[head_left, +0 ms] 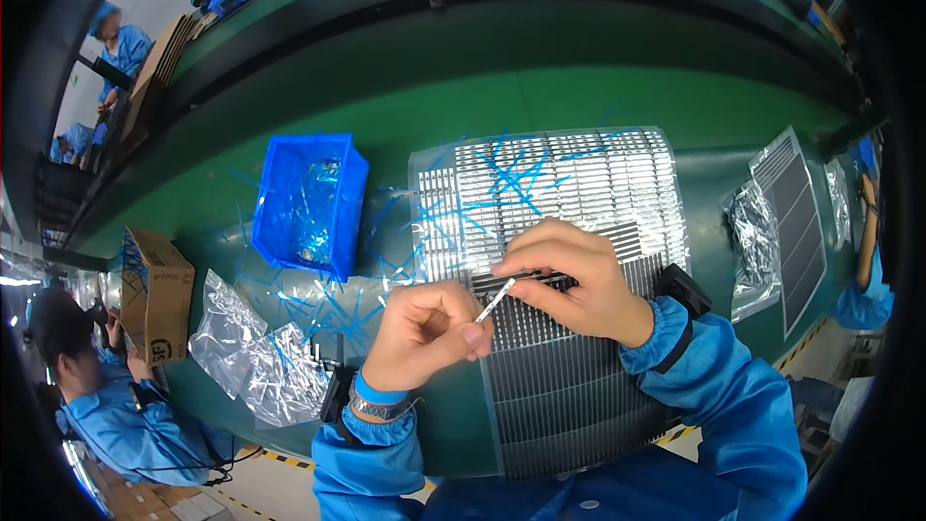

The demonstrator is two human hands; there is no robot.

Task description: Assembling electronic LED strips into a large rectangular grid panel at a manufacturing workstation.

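My left hand [417, 340] pinches the lower end of a small, narrow whitish strip [495, 300] between thumb and forefinger. At the strip's upper end, the thumb and fingers of my right hand [584, 282] close on it. Both hands are above a large sheet [617, 169] covered in rows of silvery strips, with dark striped rows [569, 405] on its nearer part. Thin blue film strips [516, 180] lie scattered over the sheet's far left part. The right hand covers some of the rows.
Left of the sheet stands a blue bin [268, 198] holding small shiny pieces. Crumpled clear plastic [280, 376] and more blue film strips [328, 314] lie nearer. At right are another bag [752, 241] and a dark striped sheet [796, 222]. A co-worker [135, 415] sits left, beside a cardboard box [166, 299].
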